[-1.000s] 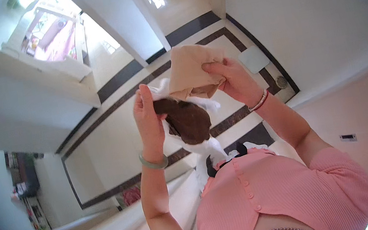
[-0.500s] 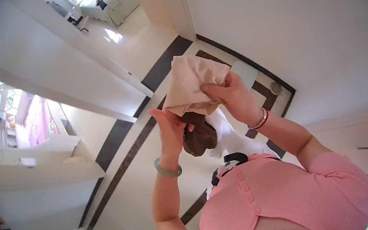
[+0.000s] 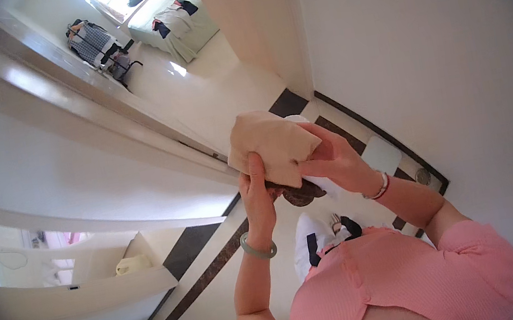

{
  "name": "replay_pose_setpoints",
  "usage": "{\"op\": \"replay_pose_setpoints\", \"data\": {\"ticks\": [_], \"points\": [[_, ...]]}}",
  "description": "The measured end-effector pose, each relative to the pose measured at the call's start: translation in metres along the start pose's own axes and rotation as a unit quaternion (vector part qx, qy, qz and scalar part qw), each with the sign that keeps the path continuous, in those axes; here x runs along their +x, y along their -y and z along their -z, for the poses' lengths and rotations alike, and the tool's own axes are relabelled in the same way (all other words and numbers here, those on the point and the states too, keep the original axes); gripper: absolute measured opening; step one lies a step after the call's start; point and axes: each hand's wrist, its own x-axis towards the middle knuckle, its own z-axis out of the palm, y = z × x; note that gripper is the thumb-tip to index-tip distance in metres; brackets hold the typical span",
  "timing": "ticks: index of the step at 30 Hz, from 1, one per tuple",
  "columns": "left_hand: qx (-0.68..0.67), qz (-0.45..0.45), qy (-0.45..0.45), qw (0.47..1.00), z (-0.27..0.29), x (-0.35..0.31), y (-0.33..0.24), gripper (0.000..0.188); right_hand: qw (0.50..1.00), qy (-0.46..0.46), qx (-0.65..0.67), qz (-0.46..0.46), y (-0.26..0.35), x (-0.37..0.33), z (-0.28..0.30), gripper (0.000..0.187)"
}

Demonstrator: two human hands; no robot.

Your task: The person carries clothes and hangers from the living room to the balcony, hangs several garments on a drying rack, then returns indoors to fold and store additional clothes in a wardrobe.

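Observation:
A folded beige cloth (image 3: 271, 147) is held up in front of my chest between both hands. My left hand (image 3: 257, 194) is closed on its left lower side, with the thumb lying over the top. At the right edge, the fingers and thumb of my right hand (image 3: 336, 155) pinch the cloth. A brown, soft-looking piece (image 3: 302, 196) hangs below the beige cloth. Most of it is hidden, so I cannot tell its kind or whether it joins the cloth. A green bangle (image 3: 259, 248) circles my left wrist.
A bedroom opens ahead, with a pale green covered bed (image 3: 180, 30) and a rack of clothes (image 3: 95, 44). White door panels (image 3: 92, 153) stand at the left, a white wall (image 3: 427, 43) at the right. Dark bands (image 3: 193, 248) border the light floor tiles.
The view has shifted toward the bedroom. My left thumb has come down onto the cloth, which now lies flatter and covers more of the brown piece.

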Motion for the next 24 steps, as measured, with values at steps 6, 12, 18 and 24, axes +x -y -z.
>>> {"op": "replay_pose_setpoints", "data": {"ticks": [6,12,18,24], "points": [[0.115,-0.051,0.018,0.992,0.015,0.139,-0.02,0.03,0.982,0.098,0.003,-0.164,0.009,0.154,0.077,0.069],[0.075,-0.053,0.077,0.993,0.021,0.296,-0.045,0.03,0.982,-0.044,-0.155,-0.094,-0.018,0.301,0.096,0.039],[0.072,-0.008,0.101,0.992,0.038,0.434,-0.076,0.027,0.992,-0.071,-0.097,-0.045,-0.036,0.425,0.13,0.036],[0.026,-0.038,0.095,0.994,0.079,0.58,-0.1,0.023,0.994,-0.076,0.032,-0.072,-0.064,0.571,0.166,0.052]]}}
